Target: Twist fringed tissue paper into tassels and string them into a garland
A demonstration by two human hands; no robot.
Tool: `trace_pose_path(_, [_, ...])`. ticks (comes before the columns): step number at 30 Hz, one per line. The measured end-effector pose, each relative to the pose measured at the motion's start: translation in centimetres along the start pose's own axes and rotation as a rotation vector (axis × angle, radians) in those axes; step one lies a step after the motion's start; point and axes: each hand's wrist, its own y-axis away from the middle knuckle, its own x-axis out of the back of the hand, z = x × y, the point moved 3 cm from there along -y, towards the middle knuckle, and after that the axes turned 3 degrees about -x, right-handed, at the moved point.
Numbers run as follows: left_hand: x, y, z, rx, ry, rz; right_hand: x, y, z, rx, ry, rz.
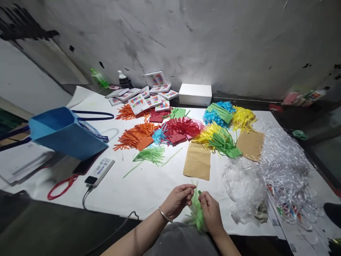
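Close to my body at the table's near edge, a light green fringed tissue-paper tassel [197, 209] hangs between my hands. My right hand [212, 211] is closed on its darker green upper end. On the other side, my left hand [179, 200], with a bangle on the wrist, has its fingertips pinched together beside the top strands. Whatever is in that pinch is too small to make out. Just beyond my hands lies a brown paper bag [197, 161]. Another light green fringed bunch [149, 154] rests farther left, with loose strips around it.
Orange [137, 136], red [182, 128], yellow [243, 118] and green [225, 142] fringes lie mid-table. Behind are printed packs [138, 104] and a white box [195, 94]. A blue bag [61, 133] and power bank [102, 170] sit left; clear plastic strands [286, 163] are heaped right.
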Motion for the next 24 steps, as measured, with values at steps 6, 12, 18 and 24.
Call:
trace_pose_path(6, [1.3,0.9,1.3,-0.059,0.102,0.002,-2.0,-0.2,-0.9,0.053,0.034,-0.054])
trace_pose_path(12, [2.2,1.5,1.6,-0.008,0.163,0.056,-2.8,-0.3,-1.2,0.052,0.044,-0.06])
trace_pose_path(18, [1.9,1.9,2.1,-0.01,0.137,0.046,-3.1,-0.2,-1.1,0.053,0.043,-0.048])
trace_pose_path(24, [1.3,2.2,2.3,-0.059,0.066,-0.011,-3.0,0.1,-1.4,0.062,0.042,-0.035])
